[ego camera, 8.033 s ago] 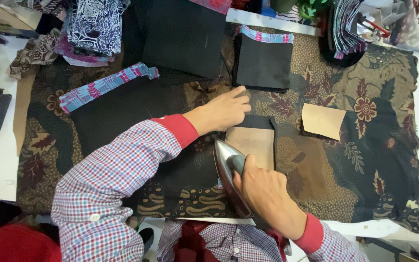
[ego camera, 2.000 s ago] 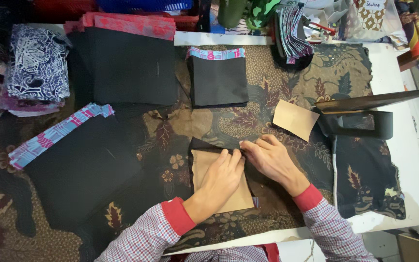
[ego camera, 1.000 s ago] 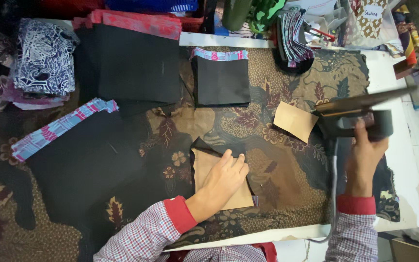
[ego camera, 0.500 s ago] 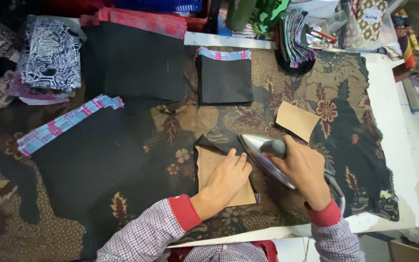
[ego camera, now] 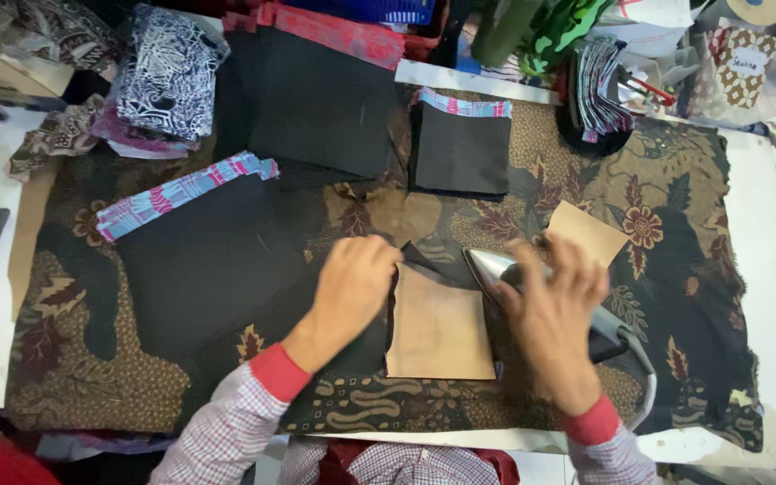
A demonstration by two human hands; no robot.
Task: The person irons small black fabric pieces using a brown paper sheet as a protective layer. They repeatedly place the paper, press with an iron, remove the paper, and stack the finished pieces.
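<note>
A brown batik cloth (ego camera: pixel 675 224) (floral) is seen; a tan card piece (ego camera: pixel 437 328); black fabric (ego camera: pixel 208 260); red-cuffed checked sleeves (ego camera: pixel 244 422).

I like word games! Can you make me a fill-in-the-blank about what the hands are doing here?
The right hand grips an ___ with a shiny pointed tip.
The left hand presses beside a tan ___-shaped card.
A smaller tan card lies past the ___ hand.

Missing words: iron; square; right

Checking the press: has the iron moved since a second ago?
Yes. The iron came left off the table's right edge, onto the batik cloth beside the tan template.
</note>
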